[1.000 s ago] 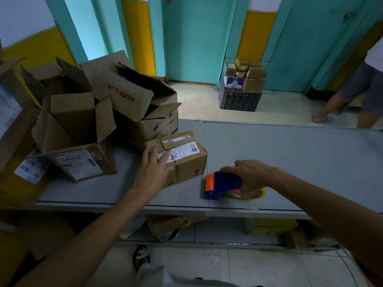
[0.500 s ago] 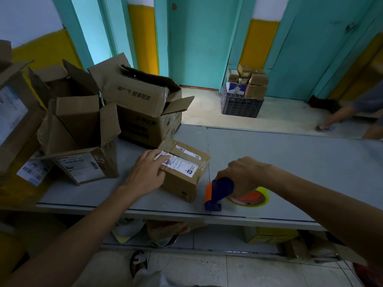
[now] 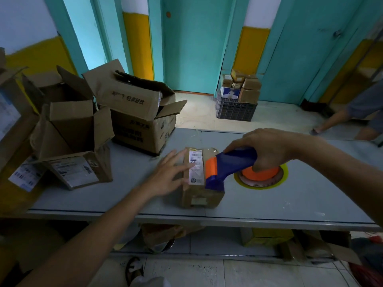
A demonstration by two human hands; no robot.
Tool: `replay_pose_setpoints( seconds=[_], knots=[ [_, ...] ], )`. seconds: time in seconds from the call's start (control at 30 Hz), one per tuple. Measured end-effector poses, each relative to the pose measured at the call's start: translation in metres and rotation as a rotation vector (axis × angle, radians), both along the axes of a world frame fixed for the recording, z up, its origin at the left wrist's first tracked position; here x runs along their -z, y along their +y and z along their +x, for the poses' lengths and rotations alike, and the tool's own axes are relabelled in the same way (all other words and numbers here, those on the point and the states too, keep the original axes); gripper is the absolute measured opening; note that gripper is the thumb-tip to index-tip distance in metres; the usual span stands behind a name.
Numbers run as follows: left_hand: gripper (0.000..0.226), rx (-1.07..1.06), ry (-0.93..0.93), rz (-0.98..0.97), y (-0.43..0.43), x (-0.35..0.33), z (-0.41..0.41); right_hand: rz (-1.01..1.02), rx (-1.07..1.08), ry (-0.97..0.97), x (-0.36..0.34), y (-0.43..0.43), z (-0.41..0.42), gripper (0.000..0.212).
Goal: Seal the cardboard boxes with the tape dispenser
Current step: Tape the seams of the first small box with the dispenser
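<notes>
Now the small cardboard box [image 3: 194, 196] sits near the front edge of the grey table [image 3: 300, 204], its flaps closed and a white shipping label [image 3: 195, 167] running along its top. The left hand [image 3: 165, 176] lies on the box's left side and top with its fingers straight and spread, the fingertips reaching the label. The right hand [image 3: 269, 148] has its fingers curled round the handle of the tape dispenser [image 3: 228, 162], a blue tool with an orange front plate. The dispenser's nose rests on the right part of the box top, at the near edge, while its orange tape roll [image 3: 261, 172] hangs just beside the box on the right, above the table.

Further left on the table stand two open cartons: a large printed carton [image 3: 134, 121] with its flaps up, and a smaller open carton [image 3: 70, 131] tipped on its side. On the floor beyond the table a dark crate [image 3: 236, 109] holds a stack of small parcels. At the far right edge another person's legs [image 3: 352, 117] are blurred.
</notes>
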State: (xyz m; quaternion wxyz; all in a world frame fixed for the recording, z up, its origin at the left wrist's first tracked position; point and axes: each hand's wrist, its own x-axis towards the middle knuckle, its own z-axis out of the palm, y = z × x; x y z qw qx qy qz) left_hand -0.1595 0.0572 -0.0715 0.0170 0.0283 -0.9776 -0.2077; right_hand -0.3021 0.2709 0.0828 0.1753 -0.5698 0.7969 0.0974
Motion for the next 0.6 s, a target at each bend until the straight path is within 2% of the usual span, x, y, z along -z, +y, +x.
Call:
replay_pose_setpoints(
  seconds=[0.07,0.1,0.13,0.17,0.23,0.27,0.3,0.43,0.6],
  knots=[
    [0.041,-0.116,0.153,0.045,0.007,-0.004,-0.004,-0.076,-0.029,-0.008,-0.002,-0.001,0.002,0.068],
    [0.034,-0.208,0.214,0.185,0.014,-0.008,-0.005,-0.113,-0.043,-0.002,-0.002,-0.002,0.003,0.071],
    [0.028,-0.310,0.223,0.428,0.021,-0.015,-0.005,-0.155,-0.057,0.011,-0.001,-0.002,0.005,0.073],
    [0.024,-0.399,0.174,0.769,0.027,-0.023,-0.004,-0.200,-0.067,0.025,0.001,-0.002,0.005,0.076],
    [0.028,-0.460,-0.029,1.410,0.032,-0.037,-0.002,-0.281,-0.089,0.045,0.006,-0.002,0.007,0.078],
    [0.030,-0.456,-0.120,1.589,0.031,-0.040,0.001,-0.314,-0.103,0.052,0.008,-0.002,0.008,0.078],
    [0.030,-0.442,-0.172,1.687,0.029,-0.043,0.005,-0.345,-0.117,0.059,0.010,-0.002,0.009,0.078],
    [0.024,-0.379,-0.161,1.793,0.024,-0.047,0.018,-0.412,-0.144,0.061,0.015,0.000,0.011,0.080],
    [0.028,-0.326,-0.155,1.756,0.022,-0.043,0.024,-0.453,-0.142,0.042,0.024,0.004,0.017,0.082]
  ],
)
